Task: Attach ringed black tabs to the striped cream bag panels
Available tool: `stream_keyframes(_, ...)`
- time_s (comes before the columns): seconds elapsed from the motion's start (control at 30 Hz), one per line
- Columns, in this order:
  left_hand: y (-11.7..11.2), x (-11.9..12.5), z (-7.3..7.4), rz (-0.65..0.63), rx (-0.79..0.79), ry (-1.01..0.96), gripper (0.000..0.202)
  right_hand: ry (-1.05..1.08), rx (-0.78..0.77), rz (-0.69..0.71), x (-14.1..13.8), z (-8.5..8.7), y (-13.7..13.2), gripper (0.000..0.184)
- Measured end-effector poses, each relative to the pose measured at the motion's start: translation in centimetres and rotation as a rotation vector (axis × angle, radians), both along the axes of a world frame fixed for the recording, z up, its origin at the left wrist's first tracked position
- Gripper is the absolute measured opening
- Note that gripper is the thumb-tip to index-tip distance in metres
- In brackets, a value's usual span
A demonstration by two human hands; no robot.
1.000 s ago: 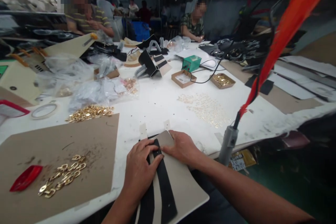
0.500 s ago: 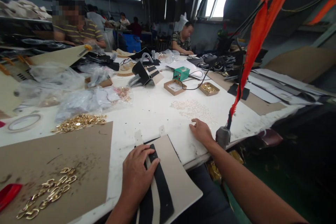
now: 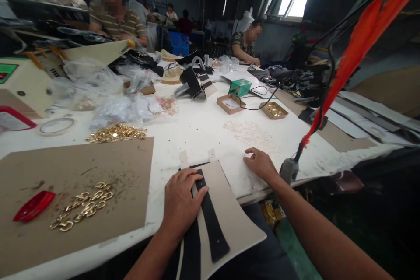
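At the table's front edge lies a flat beige panel (image 3: 226,214) with a long black strap (image 3: 211,227) on it. My left hand (image 3: 183,197) rests over the strap's upper end, fingers and thumb pressed down on it. Two pale tabs stick out past the panel's far edge. My right hand (image 3: 260,164) is low over the white tabletop, right of the panel. Its fingers are curled and the index and thumb tips are close together; anything between them is too small to see. Just beyond it are scattered tiny clear pieces (image 3: 251,133).
Gold chain links (image 3: 83,203) and a red dish (image 3: 34,206) lie on a brown board (image 3: 131,188). Gold hardware (image 3: 116,132) is heaped behind it. Two cardboard trays and a green box (image 3: 240,87) stand farther back. An orange-wrapped cord (image 3: 344,70) hangs at right. Co-workers sit beyond.
The view has swung left and down, so things appear shifted right. My left hand stays on the strap, and my right hand keeps nearly the same pose by the tiny pieces.
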State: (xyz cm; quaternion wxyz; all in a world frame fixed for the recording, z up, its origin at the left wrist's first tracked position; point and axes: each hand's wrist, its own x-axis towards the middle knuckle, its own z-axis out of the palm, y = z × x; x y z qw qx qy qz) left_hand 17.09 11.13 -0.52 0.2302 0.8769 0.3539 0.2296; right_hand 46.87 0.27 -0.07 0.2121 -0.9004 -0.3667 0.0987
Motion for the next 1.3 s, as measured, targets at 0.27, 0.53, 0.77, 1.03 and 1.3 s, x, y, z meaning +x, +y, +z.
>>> stream_keyframes(0.27,-0.1,0.0,0.0,0.007,-0.027,-0.003,0.020,-0.063,-0.047,0.031,0.3,-0.3,-0.3,0.015)
stream_keyframes(0.53,-0.7,-0.1,0.5,0.014,-0.074,-0.026,0.022,-0.225,-0.181,0.152,0.1,0.3,0.0,0.018)
stream_keyframes(0.77,-0.9,-0.3,0.3,0.015,-0.093,-0.064,0.023,-0.267,-0.204,0.259,-1.2,1.9,0.6,0.028)
stream_keyframes(1.03,-0.9,-0.2,-0.1,0.014,-0.070,-0.074,0.025,0.309,0.083,0.820,-10.7,3.4,2.8,0.018)
stream_keyframes(1.3,-1.3,-0.6,0.5,0.045,-0.144,-0.121,0.024,0.178,0.044,0.780,-12.3,2.1,3.8,0.020)
